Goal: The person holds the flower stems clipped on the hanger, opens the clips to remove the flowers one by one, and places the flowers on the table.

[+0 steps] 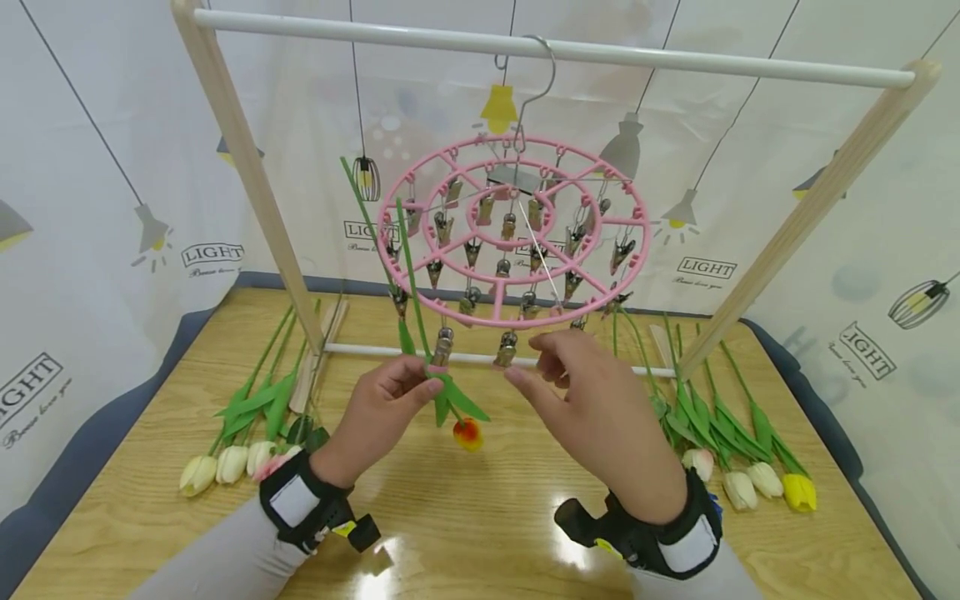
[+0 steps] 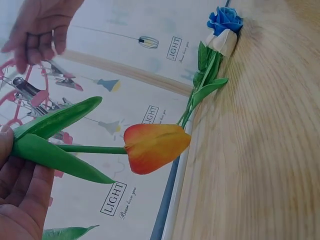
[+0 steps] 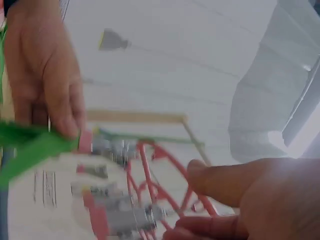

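Observation:
My left hand pinches the stem of an orange-yellow tulip by its green leaves, bloom pointing down. A metal clip with pink tips sits at that stem, right by the fingertips. It hangs from the rim of a round pink clip hanger. Beside the neighbouring clip, my right hand holds its thumb and fingers apart, gripping nothing. Another green stem rises at the hanger's left edge; its lower end is hidden behind the left hand.
The hanger hooks over a white bar between wooden posts. White tulips lie on the table at the left. At the right lie more tulips, one yellow, and a blue rose. A printed curtain stands behind.

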`<state>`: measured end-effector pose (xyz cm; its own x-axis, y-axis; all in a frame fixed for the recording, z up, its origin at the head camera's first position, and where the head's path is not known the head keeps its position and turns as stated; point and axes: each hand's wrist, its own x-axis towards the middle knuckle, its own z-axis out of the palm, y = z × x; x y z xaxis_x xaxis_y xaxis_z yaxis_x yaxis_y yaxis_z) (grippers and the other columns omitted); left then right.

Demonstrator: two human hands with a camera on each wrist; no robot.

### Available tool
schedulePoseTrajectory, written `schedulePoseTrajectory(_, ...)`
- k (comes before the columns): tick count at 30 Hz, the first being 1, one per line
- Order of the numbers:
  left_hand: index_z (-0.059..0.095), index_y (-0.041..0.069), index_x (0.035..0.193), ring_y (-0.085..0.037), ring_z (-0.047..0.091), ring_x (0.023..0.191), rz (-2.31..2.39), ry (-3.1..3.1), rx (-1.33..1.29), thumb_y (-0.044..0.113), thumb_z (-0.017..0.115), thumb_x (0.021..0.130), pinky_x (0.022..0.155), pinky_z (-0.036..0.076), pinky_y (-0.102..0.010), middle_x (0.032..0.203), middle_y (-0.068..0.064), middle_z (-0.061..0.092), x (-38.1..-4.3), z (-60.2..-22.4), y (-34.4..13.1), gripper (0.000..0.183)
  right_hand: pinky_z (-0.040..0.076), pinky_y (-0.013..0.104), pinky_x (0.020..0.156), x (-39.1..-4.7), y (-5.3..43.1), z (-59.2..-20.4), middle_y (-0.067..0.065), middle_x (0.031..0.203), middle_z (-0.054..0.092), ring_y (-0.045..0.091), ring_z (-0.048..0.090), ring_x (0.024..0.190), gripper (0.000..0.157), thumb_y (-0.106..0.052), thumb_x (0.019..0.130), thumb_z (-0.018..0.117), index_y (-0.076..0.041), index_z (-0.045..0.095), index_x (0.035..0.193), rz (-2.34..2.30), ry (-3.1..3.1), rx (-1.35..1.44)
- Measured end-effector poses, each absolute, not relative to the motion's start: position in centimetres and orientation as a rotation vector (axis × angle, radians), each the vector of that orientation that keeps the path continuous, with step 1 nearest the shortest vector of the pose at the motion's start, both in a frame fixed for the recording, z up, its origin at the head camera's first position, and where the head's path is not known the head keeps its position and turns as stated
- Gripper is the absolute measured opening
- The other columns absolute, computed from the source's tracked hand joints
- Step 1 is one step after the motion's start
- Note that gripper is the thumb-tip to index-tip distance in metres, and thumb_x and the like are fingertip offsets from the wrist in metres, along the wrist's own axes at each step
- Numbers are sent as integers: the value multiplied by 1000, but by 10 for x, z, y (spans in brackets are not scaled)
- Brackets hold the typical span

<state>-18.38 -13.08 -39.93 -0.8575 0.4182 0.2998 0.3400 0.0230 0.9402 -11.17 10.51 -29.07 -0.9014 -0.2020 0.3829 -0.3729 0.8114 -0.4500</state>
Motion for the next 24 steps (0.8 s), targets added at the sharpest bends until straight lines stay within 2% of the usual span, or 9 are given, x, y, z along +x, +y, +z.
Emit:
schedulePoseTrajectory(2, 62, 17, 110, -22, 58, 86, 1984, 2203, 835, 26, 58, 92, 65, 50, -30, 106, -4, 66, -183, -398, -129, 20, 52, 28, 65, -109, 101, -291, -7, 84, 58, 2, 53, 75, 35, -47, 88, 59, -18, 60, 106, 858, -2656, 509)
schedulePoseTrajectory(5, 62, 17, 110, -21, 58, 85, 1973, 2201, 849, 26, 58, 92, 65, 50, -29, 105, -4, 66, -181, -397, -126, 20, 53, 25, 71, -113, 93, -298, -9, 89, 60, -1, 54, 81, 37, -45, 87, 60, -18, 60, 113, 1023, -2627, 619)
schedulePoseTrajectory(12, 63, 17, 107, -23, 57, 78, 1956, 2211, 857, 18, 58, 92, 62, 50, -31, 97, -7, 65, -171, -388, -119, 15, 52, 28, 86, -137, 75, -323, 0, 116, 58, 7, 50, 105, 52, -43, 89, 59, -16, 49, 132, 1222, -2527, 659)
schedulePoseTrajectory(18, 63, 10, 107, -21, 56, 76, 1977, 2179, 913, 12, 58, 91, 60, 49, -33, 96, -10, 65, -166, -382, -112, 17, 54, 32, 83, -146, 70, -330, 2, 107, 62, 9, 57, 96, 40, -30, 87, 64, -16, 57, 124, 1556, -2409, 501)
schedulePoseTrajectory(24, 63, 18, 106, -20, 57, 76, 1947, 2180, 914, 19, 59, 92, 59, 47, -28, 99, -4, 67, -173, -395, -107, 16, 56, 35, 74, -138, 66, -315, 14, 97, 66, 17, 62, 84, 29, -17, 87, 66, -4, 63, 112, 1700, -2383, 365)
